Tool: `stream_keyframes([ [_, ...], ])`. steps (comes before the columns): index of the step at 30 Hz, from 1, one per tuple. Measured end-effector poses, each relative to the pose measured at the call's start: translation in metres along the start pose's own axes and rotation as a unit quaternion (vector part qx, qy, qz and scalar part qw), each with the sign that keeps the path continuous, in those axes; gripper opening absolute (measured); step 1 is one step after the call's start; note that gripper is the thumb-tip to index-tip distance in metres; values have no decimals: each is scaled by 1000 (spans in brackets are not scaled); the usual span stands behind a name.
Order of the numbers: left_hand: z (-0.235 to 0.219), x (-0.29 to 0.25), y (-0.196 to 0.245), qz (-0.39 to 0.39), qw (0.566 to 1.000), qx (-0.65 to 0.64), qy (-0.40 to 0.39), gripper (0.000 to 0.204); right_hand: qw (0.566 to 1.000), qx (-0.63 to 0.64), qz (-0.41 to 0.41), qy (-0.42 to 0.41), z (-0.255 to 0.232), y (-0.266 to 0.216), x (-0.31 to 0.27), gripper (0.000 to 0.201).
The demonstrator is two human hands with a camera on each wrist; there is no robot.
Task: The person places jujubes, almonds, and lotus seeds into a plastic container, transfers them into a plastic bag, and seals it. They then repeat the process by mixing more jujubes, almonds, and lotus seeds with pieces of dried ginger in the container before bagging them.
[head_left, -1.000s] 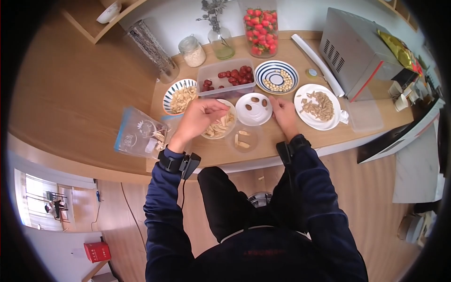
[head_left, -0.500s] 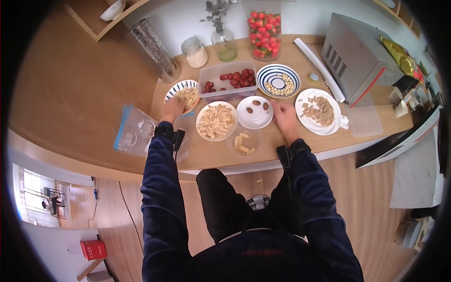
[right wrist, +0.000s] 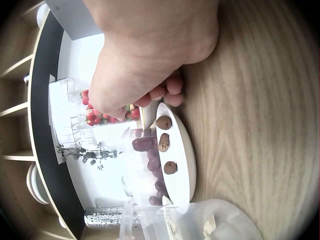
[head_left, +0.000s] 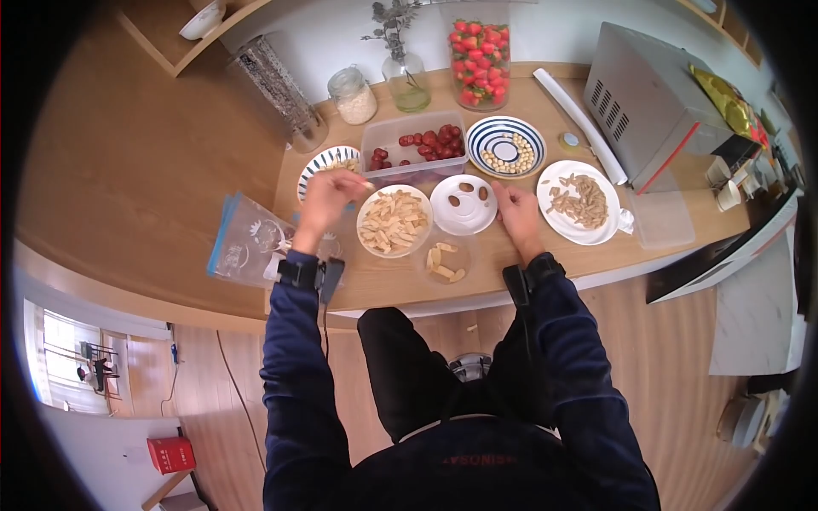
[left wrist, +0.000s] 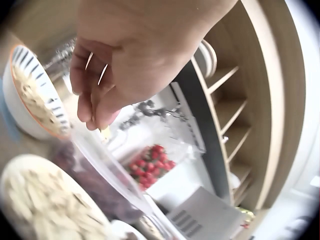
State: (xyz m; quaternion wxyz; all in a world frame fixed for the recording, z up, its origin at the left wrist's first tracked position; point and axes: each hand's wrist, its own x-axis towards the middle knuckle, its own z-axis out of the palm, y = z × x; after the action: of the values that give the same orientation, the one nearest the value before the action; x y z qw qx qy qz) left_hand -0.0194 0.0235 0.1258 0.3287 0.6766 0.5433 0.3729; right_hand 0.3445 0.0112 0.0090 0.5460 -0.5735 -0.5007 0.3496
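My left hand (head_left: pixel 331 203) pinches a small pale slice (left wrist: pixel 105 134) between thumb and fingertips, above the counter. It hovers between a striped bowl (head_left: pixel 311 163) of pale pieces and a white bowl (head_left: pixel 363 238) heaped with flat pale slices (head_left: pixel 394 223). In front of the latter, a clear round dish (head_left: pixel 464 255) contains several thicker pale strips (head_left: pixel 440 271). My right hand (head_left: pixel 520 215) rests on the counter beside a small white plate (head_left: pixel 463 219) bearing oval brown pieces (right wrist: pixel 164 142). Its fingers are loosely curled near the rim, with nothing visibly held.
Behind the bowls stands a plastic tub (head_left: pixel 400 176) of dark red fruit. A blue-ringed plate (head_left: pixel 476 157) with round cream pieces and a white plate (head_left: pixel 555 231) with tan pieces are to the right. A zip bag (head_left: pixel 241 247) lies left; a strawberry container (head_left: pixel 480 64) stands behind.
My left hand moved from over the white bowl to the striped bowl, then came back toward the white bowl pinching a slice. More strips lie in the clear dish. My right hand stayed beside the plate.
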Motion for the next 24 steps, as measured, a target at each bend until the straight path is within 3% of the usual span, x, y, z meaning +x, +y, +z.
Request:
stream_keyframes([
  [2, 27, -30, 46, 35, 995, -17, -87, 17, 1000, -5, -3, -1, 0, 1, 0, 49],
  [5, 49, -58, 78, 94, 991, 67, -61, 19, 1000, -12, -6, -10, -1, -2, -1, 48],
  [6, 47, -61, 75, 78, 992, 100, -26, 20, 1000, -6, -2, -15, -3, -5, -2, 48],
  [11, 8, -66, 23, -26, 950, 279, 137, 19, 1000, 10, 1, -20, -4, -9, -3, 47],
  [14, -21, -71, -27, -92, 920, 343, 166, 19, 1000, 20, 0, -23, -2, -10, -5, 46],
  [17, -31, -83, -78, -127, 891, 430, 69, 22, 999, 22, -6, -30, -4, -11, -4, 44],
  [20, -16, -102, -92, -18, 897, 426, 115, 25, 999, 31, 11, -38, -5, -10, -4, 44],
  [24, 11, -108, -80, -37, 921, 363, 139, 27, 999, 15, 5, -37, -5, -9, -5, 43],
])
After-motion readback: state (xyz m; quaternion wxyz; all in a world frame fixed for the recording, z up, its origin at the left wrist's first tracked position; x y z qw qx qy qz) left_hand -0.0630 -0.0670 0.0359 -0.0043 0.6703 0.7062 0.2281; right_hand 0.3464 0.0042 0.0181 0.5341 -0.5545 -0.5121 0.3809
